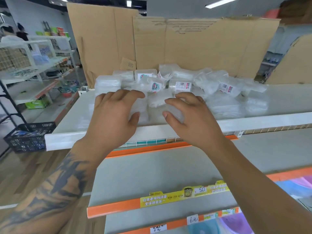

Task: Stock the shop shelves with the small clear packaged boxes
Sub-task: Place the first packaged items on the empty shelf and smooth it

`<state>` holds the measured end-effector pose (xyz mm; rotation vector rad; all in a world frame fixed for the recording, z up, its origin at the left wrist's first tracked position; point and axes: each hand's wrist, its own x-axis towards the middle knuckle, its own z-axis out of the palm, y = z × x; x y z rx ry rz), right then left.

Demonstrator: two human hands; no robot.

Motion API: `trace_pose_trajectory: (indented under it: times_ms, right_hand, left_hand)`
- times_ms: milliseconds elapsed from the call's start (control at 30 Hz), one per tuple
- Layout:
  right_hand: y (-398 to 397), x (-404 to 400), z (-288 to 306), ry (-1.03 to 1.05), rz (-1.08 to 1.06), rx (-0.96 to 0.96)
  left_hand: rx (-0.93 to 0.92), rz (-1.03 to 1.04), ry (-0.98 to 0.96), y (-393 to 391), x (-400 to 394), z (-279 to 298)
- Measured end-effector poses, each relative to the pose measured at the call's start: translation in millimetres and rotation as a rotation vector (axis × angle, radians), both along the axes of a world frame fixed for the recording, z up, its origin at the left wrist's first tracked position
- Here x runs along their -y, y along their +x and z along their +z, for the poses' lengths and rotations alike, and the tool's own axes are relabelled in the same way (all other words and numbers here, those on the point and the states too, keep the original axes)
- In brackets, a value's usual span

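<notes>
Cardboard backing fills the upper centre of the frame, standing behind the top shelf, whose white deck runs across mid-frame. Below it, lower centre, two bare grey shelves with orange price rails; yellow promo tag on the lower rail, handwritten price tags at the bottom edge. Black plastic crate on the floor at left; wire shelving with other stock in the upper left.

Task items: heap of small clear packaged boxes on the top shelf, centre to right of centre. Back ones lie jumbled, barcode stickers pointing every way. A neater stack sits at the heap's left end. A few more are lined up at the front, between the hands.

Left hand: fingers spread and lightly curved, resting over the top of a front-row clear box, thumb against its near side. Looks like steadying or pressing, not a closed grip. Right hand: fingers curled over the neighbouring clear box, thumb on its front face; reads as a loose grasp.

Step, my read: squaring up the front row on the top shelf, not fetching new stock. Heap behind not yet sorted.

Next move likely: push the pair together flush to the shelf lip, then pull loose boxes forward from the heap. Bags look slippery, so keep pressure low and even.
</notes>
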<state>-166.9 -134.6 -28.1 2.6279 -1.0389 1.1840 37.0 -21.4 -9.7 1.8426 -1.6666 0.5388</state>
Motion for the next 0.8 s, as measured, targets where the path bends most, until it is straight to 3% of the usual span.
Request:
trace_pose_trajectory:
  times_ms: [233,500,800]
  right_hand:
    - [-69.3,-36.6,-11.2,-0.04,-0.049,0.158]
    - [-232.3,-62.5,-61.0,-0.033,-0.028,0.209]
    - [-423.7,-54.1,-124.4,0.144,-0.132,0.231]
  left_hand:
    - [-0.199,-0.195,-0.093,-68.0,-34.0,-11.1]
    - [-0.284,-0.287,-0.032,-244.3,-53.0,-66.2]
    - [-0.436,-0.342,0.145,-433.5,-26.1,-130.7]
